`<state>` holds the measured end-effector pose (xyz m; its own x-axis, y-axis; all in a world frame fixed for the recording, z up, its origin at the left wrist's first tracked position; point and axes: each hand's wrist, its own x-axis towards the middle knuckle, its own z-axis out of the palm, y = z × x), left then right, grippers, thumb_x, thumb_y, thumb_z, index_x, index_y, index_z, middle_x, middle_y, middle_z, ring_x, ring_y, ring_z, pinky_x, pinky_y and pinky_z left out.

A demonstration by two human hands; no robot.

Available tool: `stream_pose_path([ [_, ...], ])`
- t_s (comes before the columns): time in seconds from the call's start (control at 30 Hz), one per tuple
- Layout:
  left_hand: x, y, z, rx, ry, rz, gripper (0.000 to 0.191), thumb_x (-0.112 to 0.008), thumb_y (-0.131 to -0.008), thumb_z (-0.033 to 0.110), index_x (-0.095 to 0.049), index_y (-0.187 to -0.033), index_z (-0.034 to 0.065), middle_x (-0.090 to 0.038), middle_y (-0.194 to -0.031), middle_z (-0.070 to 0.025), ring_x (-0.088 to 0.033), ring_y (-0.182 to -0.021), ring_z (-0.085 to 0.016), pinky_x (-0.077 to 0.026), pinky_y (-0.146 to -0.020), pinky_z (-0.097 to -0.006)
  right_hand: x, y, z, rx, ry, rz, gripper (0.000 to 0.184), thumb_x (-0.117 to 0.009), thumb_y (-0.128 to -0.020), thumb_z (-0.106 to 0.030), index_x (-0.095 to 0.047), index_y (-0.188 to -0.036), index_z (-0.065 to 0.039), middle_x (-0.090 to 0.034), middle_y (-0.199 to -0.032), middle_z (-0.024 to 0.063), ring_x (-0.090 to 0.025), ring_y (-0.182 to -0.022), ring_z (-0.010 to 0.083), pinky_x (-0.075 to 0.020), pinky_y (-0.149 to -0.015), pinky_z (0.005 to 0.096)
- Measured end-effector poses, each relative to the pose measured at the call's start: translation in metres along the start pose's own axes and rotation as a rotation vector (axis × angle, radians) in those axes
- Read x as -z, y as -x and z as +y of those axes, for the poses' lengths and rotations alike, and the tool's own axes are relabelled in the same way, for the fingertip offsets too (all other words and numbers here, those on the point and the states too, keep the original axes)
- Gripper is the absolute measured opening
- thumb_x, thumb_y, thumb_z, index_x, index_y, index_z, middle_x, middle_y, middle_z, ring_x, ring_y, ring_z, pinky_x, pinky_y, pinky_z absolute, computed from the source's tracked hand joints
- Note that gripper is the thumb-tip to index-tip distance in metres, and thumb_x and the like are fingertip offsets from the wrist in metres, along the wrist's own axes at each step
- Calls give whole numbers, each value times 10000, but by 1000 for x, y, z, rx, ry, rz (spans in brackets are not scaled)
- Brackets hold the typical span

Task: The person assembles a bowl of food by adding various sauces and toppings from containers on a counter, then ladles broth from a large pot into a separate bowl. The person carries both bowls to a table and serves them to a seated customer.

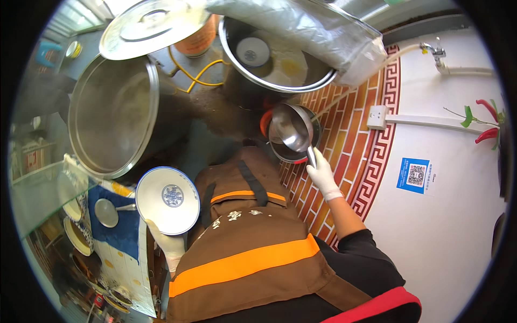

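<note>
My left hand (164, 242), in a pale glove, grips the edge of a white bowl (167, 206) with a blue rim and a blue motif inside. The bowl is tipped so that its inside faces me, and it looks bare. My right hand (323, 178), gloved too, is closed around the handle of a large metal ladle (297, 131). The ladle's bowl is over a bucket (278, 148) beside the tiled wall. Whether the ladle touches the bucket or holds liquid, I cannot tell.
Left stands a large steaming metal pot (154, 87). Another big pot (268, 83) holds liquid and a floating bowl (253, 51). A metal lid (155, 30), a yellow hose (202, 76) and a wall tap (438, 52) are around. Lower left, a skimmer (107, 213) rests near patterned bowls (78, 236).
</note>
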<state>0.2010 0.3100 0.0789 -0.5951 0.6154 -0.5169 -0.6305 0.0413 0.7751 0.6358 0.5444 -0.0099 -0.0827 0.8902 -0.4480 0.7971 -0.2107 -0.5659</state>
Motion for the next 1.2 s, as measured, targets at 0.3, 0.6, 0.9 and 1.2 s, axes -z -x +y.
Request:
stream_pose_path([
  [0.3, -106, -13, -17, 65, -274, -47, 821, -312, -1051, 700, -290, -1619, 108, -418, -1592, -132, -430, -1445, -292, -338, -1208, -409, -125, -176, 167, -939, -908, -102, 131, -672, -853, 29, -570, -813, -42, -526, -672, 60, -514, -491, 182, -433, -423, 317],
  [0.6, -202, -8, -55, 72, -448, 23, 915, -317, -988, 794, -280, -1623, 136, -411, -1598, -141, -435, -1445, -280, -362, -1200, -416, -169, -232, 185, -1286, -984, 48, 134, -670, -900, 30, -574, -884, -64, -542, -786, 72, -510, -617, 189, -444, -467, 302],
  [0.9, -225, -16, -69, 83, -421, 113, 949, -343, -964, 819, -286, -1618, 134, -417, -1590, -144, -448, -1435, -287, -384, -1184, -417, -215, -269, 163, -1273, -1342, 228, 147, -701, -880, 36, -614, -885, -83, -594, -792, 53, -518, -585, 169, -433, -481, 296],
  [1.2, -204, -24, -73, 106, -351, 59, 929, -380, -979, 786, -300, -1617, 115, -433, -1583, -148, -444, -1441, -292, -377, -1185, -421, -201, -218, 207, -899, -1530, -91, 154, -636, -948, -19, -581, -1080, -78, -586, -762, 59, -532, -555, 149, -424, -485, 274],
])
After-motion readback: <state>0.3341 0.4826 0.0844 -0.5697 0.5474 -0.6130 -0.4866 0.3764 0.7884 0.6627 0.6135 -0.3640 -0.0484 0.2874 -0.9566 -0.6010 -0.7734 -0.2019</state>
